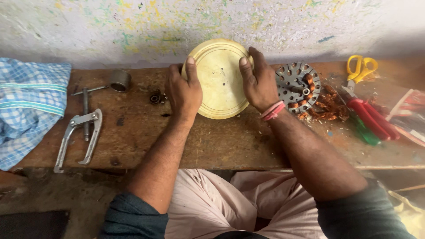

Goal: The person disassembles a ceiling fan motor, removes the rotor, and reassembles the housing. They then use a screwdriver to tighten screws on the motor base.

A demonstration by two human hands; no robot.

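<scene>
Cream round cover (pixel 220 79) sits gripped between both hands' fingers (pixel 191 66).

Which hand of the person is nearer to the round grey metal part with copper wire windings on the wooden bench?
The right hand. It grips the cream round disc just beside the round grey metal part with copper wire windings. The left hand is on the disc's far side, further away.

A metal puller (pixel 79 135) is lying to my left beside a checked cloth (pixel 28 106). A wound stator (pixel 297 84), yellow scissors (pixel 361 68) and red pliers (pixel 372 117) are sitting at my right.
</scene>
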